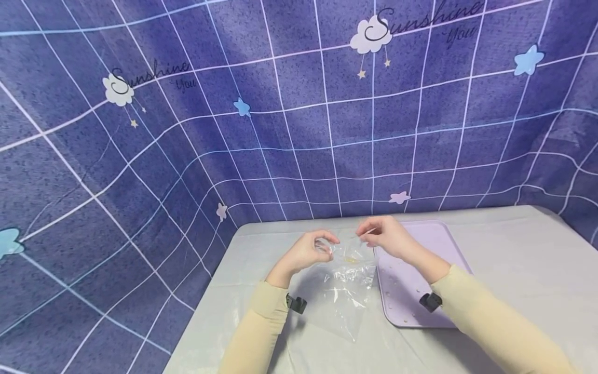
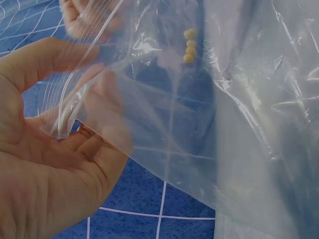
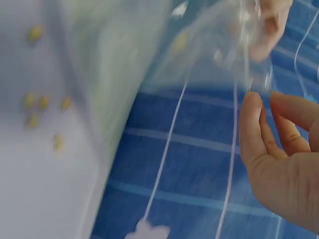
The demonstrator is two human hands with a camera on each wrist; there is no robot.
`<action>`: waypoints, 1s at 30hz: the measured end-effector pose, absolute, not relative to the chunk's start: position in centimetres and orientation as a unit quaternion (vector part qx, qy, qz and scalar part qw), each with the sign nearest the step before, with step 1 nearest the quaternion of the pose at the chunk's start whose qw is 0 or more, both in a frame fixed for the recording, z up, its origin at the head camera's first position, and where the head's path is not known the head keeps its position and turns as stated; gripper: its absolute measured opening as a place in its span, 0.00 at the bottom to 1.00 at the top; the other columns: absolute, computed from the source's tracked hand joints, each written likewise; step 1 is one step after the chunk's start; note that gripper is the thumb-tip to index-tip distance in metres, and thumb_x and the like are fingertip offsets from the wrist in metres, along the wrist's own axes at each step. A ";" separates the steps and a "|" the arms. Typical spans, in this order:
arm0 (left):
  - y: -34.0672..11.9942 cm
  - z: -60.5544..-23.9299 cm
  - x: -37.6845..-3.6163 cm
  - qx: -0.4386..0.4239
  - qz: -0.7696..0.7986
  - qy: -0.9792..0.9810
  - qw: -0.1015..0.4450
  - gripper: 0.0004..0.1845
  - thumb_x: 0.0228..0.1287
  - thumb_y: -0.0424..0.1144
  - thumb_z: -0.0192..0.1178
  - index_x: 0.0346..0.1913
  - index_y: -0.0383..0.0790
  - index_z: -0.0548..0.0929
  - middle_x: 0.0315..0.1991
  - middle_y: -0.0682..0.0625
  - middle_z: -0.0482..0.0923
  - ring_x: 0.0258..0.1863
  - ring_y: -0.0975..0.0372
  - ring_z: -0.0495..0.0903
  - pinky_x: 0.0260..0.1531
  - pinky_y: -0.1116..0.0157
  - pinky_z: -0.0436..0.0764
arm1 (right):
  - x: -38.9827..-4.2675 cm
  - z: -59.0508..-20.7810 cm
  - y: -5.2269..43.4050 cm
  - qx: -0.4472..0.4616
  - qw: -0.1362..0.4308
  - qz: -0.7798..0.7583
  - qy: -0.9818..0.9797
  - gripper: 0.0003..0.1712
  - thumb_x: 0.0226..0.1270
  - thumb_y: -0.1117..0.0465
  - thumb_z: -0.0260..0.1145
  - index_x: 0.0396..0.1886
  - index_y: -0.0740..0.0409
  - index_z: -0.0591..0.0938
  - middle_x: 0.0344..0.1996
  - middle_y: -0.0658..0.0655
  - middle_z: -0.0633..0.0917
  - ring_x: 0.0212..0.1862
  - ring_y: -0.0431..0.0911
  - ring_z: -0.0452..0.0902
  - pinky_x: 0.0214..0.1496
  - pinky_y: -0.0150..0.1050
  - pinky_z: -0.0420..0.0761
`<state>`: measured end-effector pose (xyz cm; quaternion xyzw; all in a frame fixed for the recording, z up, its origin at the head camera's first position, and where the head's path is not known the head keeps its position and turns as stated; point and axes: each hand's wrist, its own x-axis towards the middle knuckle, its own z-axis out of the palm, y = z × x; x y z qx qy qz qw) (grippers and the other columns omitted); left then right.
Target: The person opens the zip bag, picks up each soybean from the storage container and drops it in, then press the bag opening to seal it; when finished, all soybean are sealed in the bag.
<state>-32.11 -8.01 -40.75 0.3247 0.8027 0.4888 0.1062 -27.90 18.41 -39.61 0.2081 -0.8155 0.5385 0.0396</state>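
A clear zip-top plastic bag (image 1: 345, 298) hangs between both hands above the table. My left hand (image 1: 308, 251) grips its left top edge, thumb on one side and fingers curled behind the film, as the left wrist view shows. At the opposite top corner, my right hand (image 1: 385, 237) pinches the film between thumb and fingertips. Several small round yellow beans (image 2: 189, 47), perhaps soybeans, show through the plastic in a short row. Whether the zip is fully parted I cannot tell.
A lilac tray (image 1: 432, 275) lies on the pale cloth-covered table (image 1: 243, 270), right of the bag and partly under my right forearm. Several loose yellow beans (image 3: 43, 102) are scattered on it. Behind hangs a blue checked curtain (image 1: 299, 130).
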 end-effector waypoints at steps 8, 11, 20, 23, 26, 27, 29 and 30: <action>-8.2 -40.7 -31.8 0.317 0.494 0.802 0.111 0.22 0.51 0.21 0.66 0.52 0.32 0.84 0.52 0.46 0.83 0.41 0.59 0.82 0.43 0.63 0.85 | -28.4 -43.3 23.5 0.117 -0.013 0.472 -0.874 0.10 0.60 0.74 0.68 0.42 0.73 0.84 0.37 0.66 0.87 0.32 0.48 0.82 0.33 0.37 0.85; -8.1 -40.6 -31.7 0.318 0.497 0.800 0.112 0.22 0.51 0.21 0.66 0.52 0.32 0.83 0.52 0.46 0.82 0.40 0.60 0.82 0.43 0.63 0.85 | -28.5 -44.6 24.2 0.102 -0.045 0.447 -0.888 0.11 0.58 0.74 0.70 0.42 0.73 0.85 0.34 0.63 0.87 0.29 0.47 0.80 0.31 0.39 0.84; -8.3 -40.5 -31.5 0.318 0.492 0.803 0.107 0.22 0.51 0.21 0.66 0.52 0.33 0.84 0.52 0.46 0.83 0.40 0.61 0.82 0.43 0.63 0.85 | -28.7 -46.7 23.3 0.129 -0.076 0.400 -0.904 0.11 0.43 0.77 0.72 0.31 0.66 0.87 0.19 0.50 0.80 0.22 0.40 0.72 0.24 0.32 0.77; -8.4 -40.5 -31.6 0.322 0.495 0.800 0.108 0.22 0.51 0.21 0.66 0.52 0.31 0.83 0.53 0.42 0.82 0.40 0.60 0.82 0.43 0.63 0.85 | -28.6 -46.8 22.9 0.139 -0.064 0.373 -0.915 0.11 0.42 0.78 0.72 0.28 0.63 0.86 0.20 0.49 0.81 0.22 0.41 0.73 0.25 0.33 0.78; -8.5 -40.5 -31.6 0.327 0.497 0.796 0.111 0.22 0.52 0.21 0.66 0.53 0.29 0.83 0.54 0.38 0.82 0.40 0.60 0.82 0.43 0.64 0.85 | -28.6 -46.8 22.7 0.143 -0.050 0.346 -0.926 0.11 0.43 0.78 0.70 0.26 0.61 0.85 0.21 0.49 0.81 0.23 0.41 0.75 0.26 0.34 0.79; -8.5 -40.1 -31.3 0.328 0.497 0.795 0.114 0.22 0.52 0.21 0.65 0.54 0.28 0.82 0.55 0.35 0.81 0.40 0.59 0.82 0.43 0.65 0.84 | -28.6 -46.8 22.6 0.142 -0.045 0.339 -0.929 0.11 0.43 0.78 0.69 0.26 0.61 0.85 0.21 0.49 0.81 0.24 0.42 0.75 0.26 0.35 0.79; -8.6 -40.1 -31.3 0.331 0.498 0.794 0.115 0.22 0.53 0.21 0.65 0.54 0.27 0.81 0.56 0.34 0.80 0.41 0.58 0.82 0.43 0.65 0.84 | -28.7 -46.9 22.5 0.141 -0.037 0.329 -0.933 0.11 0.42 0.78 0.69 0.24 0.60 0.85 0.21 0.49 0.82 0.24 0.42 0.75 0.26 0.35 0.80; -8.6 -40.0 -31.2 0.331 0.498 0.793 0.116 0.23 0.53 0.21 0.65 0.55 0.26 0.81 0.56 0.33 0.80 0.41 0.59 0.82 0.43 0.66 0.84 | -28.7 -46.9 22.5 0.141 -0.035 0.328 -0.934 0.11 0.42 0.78 0.69 0.24 0.60 0.84 0.21 0.49 0.82 0.24 0.42 0.75 0.27 0.36 0.80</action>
